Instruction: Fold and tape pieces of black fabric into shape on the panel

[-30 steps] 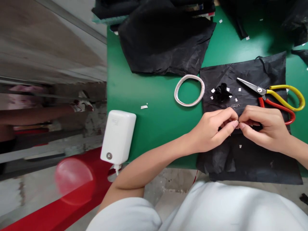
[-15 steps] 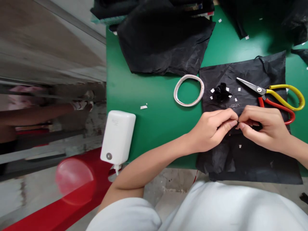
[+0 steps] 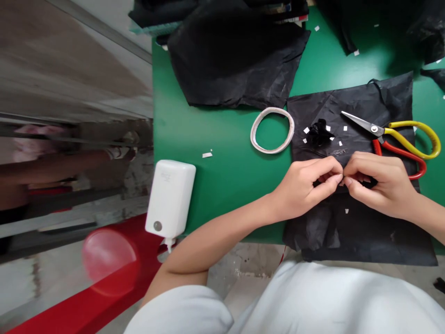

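Note:
My left hand [image 3: 308,188] and my right hand [image 3: 377,183] meet fingertip to fingertip over a sheet of black fabric [image 3: 361,222] on the green table [image 3: 222,139]. Both hands pinch something small and dark between thumb and fingers; I cannot make out what it is. Just beyond the hands lies a small black crumpled flower-like piece [image 3: 319,131] among several white paper bits. Scissors [image 3: 399,139] with yellow and red handles rest on the fabric beyond my right hand.
A loop of white tape [image 3: 272,131] lies left of the fabric. A larger black sheet [image 3: 236,60] covers the far table. A white box-shaped device [image 3: 170,197] sits at the table's left front corner. A red bar [image 3: 86,297] runs below.

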### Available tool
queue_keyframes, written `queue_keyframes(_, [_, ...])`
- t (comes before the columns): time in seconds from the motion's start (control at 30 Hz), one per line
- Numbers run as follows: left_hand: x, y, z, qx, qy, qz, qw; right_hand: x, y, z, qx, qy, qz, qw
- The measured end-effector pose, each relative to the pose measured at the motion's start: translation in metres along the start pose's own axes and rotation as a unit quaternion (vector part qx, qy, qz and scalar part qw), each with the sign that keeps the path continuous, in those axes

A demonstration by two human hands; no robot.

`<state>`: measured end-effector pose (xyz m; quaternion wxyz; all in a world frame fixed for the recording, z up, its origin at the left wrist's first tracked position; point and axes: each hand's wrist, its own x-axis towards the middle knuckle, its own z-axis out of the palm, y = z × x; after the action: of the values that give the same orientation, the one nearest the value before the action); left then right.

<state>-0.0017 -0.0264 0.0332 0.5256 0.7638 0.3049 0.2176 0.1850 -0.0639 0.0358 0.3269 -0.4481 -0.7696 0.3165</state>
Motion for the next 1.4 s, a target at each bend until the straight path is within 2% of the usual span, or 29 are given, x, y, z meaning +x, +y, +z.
queue_keyframes(0.3, [-0.0002,0.0004,-0.0021,-0.001,-0.024,0.002,1.000,-0.0008,-0.0014,0.0003,0.037,0.000,0.019,0.999])
queue_keyframes(0.57, [-0.0011,0.0001,-0.0010,-0.004,-0.011,0.022,1.000,-0.0001,-0.0014,-0.0011,0.027,-0.007,0.009,1.000])
queue_keyframes(0.83, [-0.0007,-0.0007,0.0000,-0.012,-0.011,0.000,1.000,-0.0005,-0.0008,0.0019,0.007,0.003,-0.010,1.000])
queue_keyframes(1.1, [-0.0020,-0.0036,0.0008,-0.026,-0.021,-0.004,0.999,-0.0013,-0.0025,0.0013,0.026,-0.006,0.018,0.999])
queue_keyframes(1.23, [-0.0008,-0.0077,-0.0010,-0.026,-0.044,0.022,0.998,-0.0010,-0.0027,0.0007,0.030,-0.005,0.023,0.999])
queue_keyframes(1.4, [-0.0005,-0.0054,-0.0013,-0.025,-0.028,0.009,0.999,-0.0029,-0.0012,0.0026,0.033,0.002,0.019,0.999])
